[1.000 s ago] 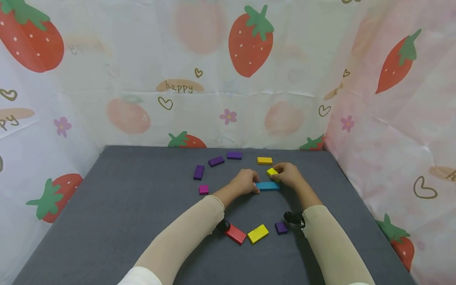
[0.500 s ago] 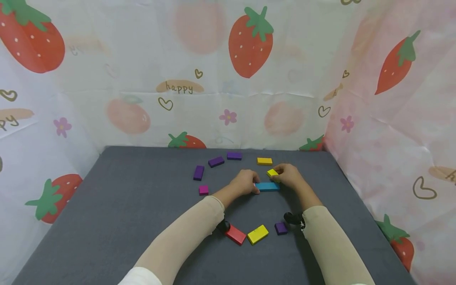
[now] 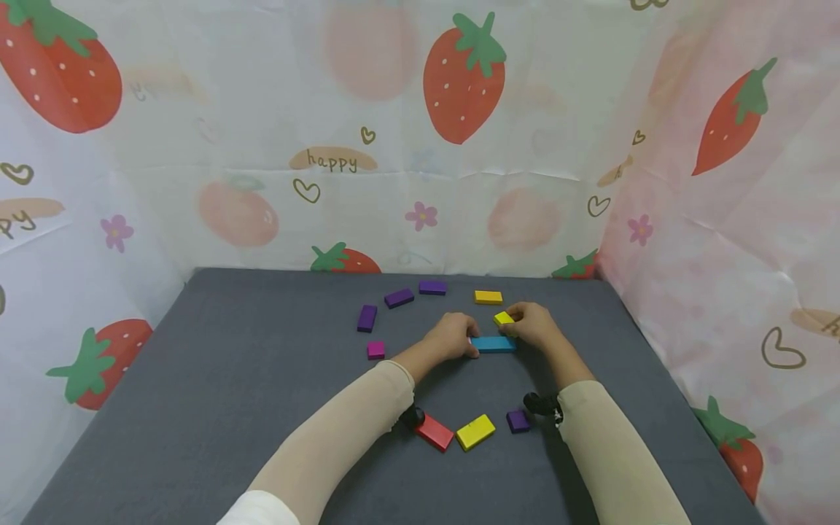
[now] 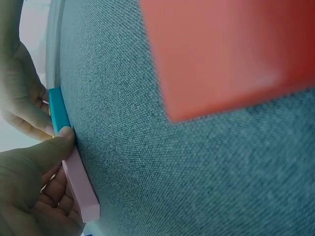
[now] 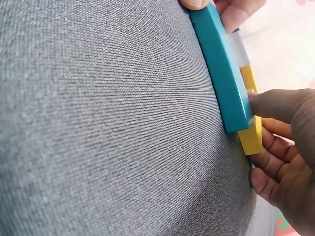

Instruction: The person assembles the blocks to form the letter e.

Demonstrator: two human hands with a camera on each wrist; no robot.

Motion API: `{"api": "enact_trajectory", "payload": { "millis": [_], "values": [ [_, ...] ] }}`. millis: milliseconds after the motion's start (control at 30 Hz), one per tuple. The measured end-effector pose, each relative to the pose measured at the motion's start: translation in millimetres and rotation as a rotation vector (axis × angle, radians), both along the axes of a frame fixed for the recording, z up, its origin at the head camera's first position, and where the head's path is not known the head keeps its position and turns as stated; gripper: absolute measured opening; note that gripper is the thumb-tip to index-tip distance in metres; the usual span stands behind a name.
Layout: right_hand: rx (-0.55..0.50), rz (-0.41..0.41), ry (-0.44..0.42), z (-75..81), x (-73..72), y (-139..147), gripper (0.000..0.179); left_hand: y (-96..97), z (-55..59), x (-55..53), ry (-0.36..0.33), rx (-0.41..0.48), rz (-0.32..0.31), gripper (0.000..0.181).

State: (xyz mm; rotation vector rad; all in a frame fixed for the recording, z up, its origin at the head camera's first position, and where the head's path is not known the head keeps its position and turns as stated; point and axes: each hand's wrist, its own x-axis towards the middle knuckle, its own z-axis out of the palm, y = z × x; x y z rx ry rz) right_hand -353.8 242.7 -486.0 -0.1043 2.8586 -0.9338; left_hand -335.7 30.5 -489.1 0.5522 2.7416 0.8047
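My left hand (image 3: 451, 335) pinches the spot where a blue block (image 3: 494, 345) meets a pale pink block (image 4: 81, 189); its thumb lies over the joint in the left wrist view. In the head view that pink block is mostly hidden by the hand. Just behind the blue block's right end, my right hand (image 3: 533, 323) pinches a yellow block (image 3: 504, 319) between thumb and fingers. In the right wrist view this yellow block (image 5: 251, 140) lies along the far side of the blue one, its end sticking out past it.
Purple blocks (image 3: 399, 298) and a magenta block (image 3: 375, 351) curve round the left and back. Another yellow block (image 3: 488, 297) lies behind the right hand. Nearer the front lie a red block (image 3: 434, 432), a yellow block (image 3: 475, 432) and a small purple block (image 3: 518, 421) on the grey table (image 3: 262, 408).
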Motion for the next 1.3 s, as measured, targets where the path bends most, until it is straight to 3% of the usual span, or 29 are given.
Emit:
{"api": "enact_trajectory", "payload": {
  "millis": [600,800,1000,1300],
  "values": [
    [0.024,0.011,-0.017,7.3,-0.2,0.8,0.055,0.9,3.7,2.6,0.000,-0.007,0.007,0.035],
    [0.048,0.034,0.017,18.4,-14.4,-0.6,0.052,0.5,2.0,1.5,0.007,-0.009,-0.001,0.035],
    [0.095,0.118,0.070,29.2,-30.1,-6.8,0.046,-0.4,1.2,0.5,0.003,-0.004,-0.001,0.033],
    [0.155,0.187,0.093,27.9,-45.3,-13.6,0.041,-0.2,3.1,0.9,0.001,-0.007,-0.002,0.034]
  ]
}}
